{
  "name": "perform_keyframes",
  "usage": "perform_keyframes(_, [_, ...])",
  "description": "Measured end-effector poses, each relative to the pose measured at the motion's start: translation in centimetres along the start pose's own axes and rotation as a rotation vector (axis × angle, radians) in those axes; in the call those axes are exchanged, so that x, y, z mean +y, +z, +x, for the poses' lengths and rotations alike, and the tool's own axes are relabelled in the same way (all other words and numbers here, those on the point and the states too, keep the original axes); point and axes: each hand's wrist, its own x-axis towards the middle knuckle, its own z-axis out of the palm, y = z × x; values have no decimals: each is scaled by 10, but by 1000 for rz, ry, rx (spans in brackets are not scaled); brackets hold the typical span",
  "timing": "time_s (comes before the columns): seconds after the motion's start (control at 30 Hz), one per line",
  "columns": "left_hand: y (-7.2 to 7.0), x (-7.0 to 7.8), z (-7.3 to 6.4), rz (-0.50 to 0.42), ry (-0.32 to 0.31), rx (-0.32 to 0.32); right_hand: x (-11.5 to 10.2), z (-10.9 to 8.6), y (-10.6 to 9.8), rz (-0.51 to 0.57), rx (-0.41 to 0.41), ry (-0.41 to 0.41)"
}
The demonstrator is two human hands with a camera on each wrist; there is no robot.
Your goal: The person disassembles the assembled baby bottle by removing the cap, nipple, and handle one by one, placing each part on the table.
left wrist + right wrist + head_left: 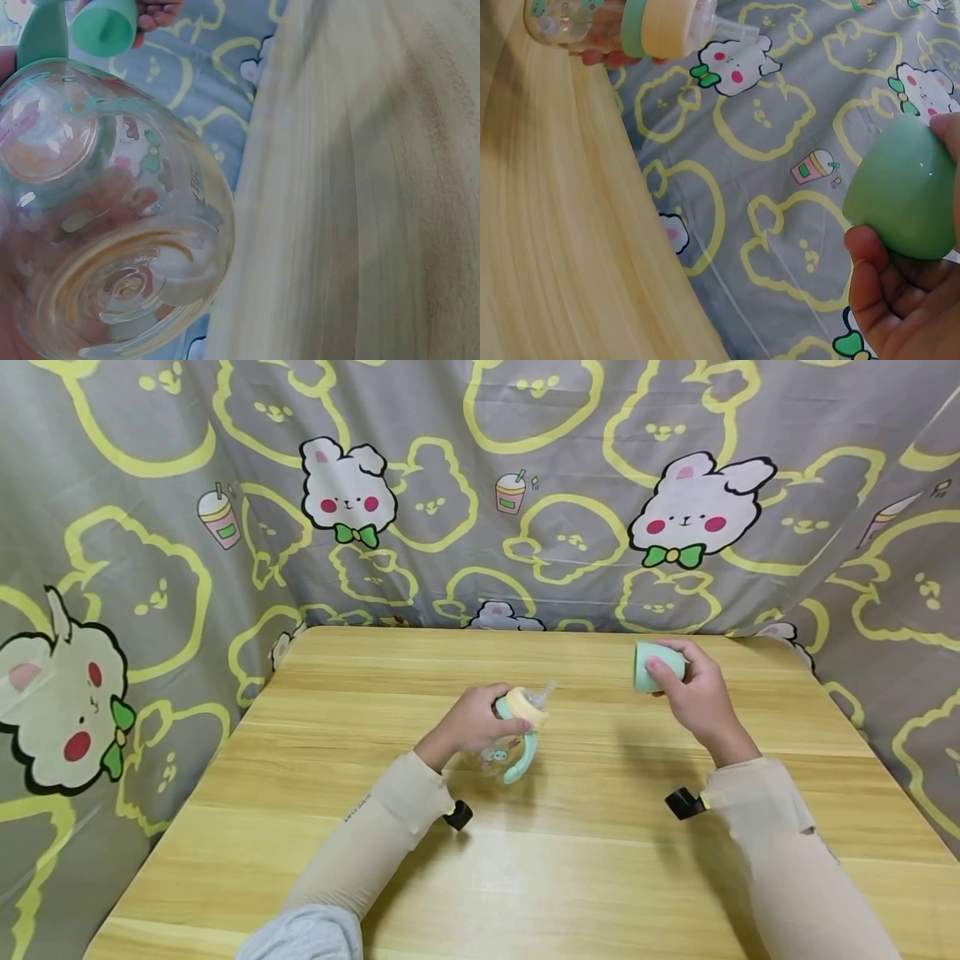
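Observation:
My left hand [477, 720] grips a clear baby bottle [157, 187] around its neck, tilted over the table. The bottle has a yellow collar [666, 28], a green ring, a green side handle [522, 760] and small printed figures. A translucent spout [551, 690] points up and to the right, uncovered. Held apart to the right, my right hand [703, 697] pinches a pale green cap [658, 667] between thumb and fingers. The cap lies on its side, its open end toward the bottle; its smooth rounded outside [907, 187] fills the right of the right wrist view.
Both hands are above a light wood-grain table [570, 877]. A grey curtain [450, 410] with yellow outlines and white rabbits hangs around its back and sides. Each wrist carries a small black camera, one at the left [458, 815] and one at the right [684, 803].

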Motion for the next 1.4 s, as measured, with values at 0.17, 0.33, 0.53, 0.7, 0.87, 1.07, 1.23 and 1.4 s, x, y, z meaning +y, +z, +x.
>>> perform_keyframes(0.17, [0, -1, 1, -4, 6, -6, 7, -4, -3, -15, 2, 35])
perform_keyframes(0.33, [0, -1, 1, -27, 3, -8, 13, -6, -6, -39, 13, 58])
perform_keyframes(0.53, [-1, -1, 0, -36, -3, -9, 18, -9, -7, -57, 34, 69])
perform_keyframes(0.7, [-1, -2, 1, -19, -12, -1, 21, -11, -8, -62, 42, 77])
perform_keyframes(0.87, [-2, -2, 1, -14, -16, 1, 24, -13, -11, -108, 45, 109])
perform_keyframes(1.07, [-2, -2, 1, -12, -21, 6, 29, -15, -14, -164, 37, 136])
perform_keyframes(1.23, [-2, -1, 0, -9, -19, 1, 29, -18, -18, -179, 28, 176])
perform_keyframes(1.4, [-2, -2, 0, -20, -6, 6, 29, -21, -22, -212, 22, 213])
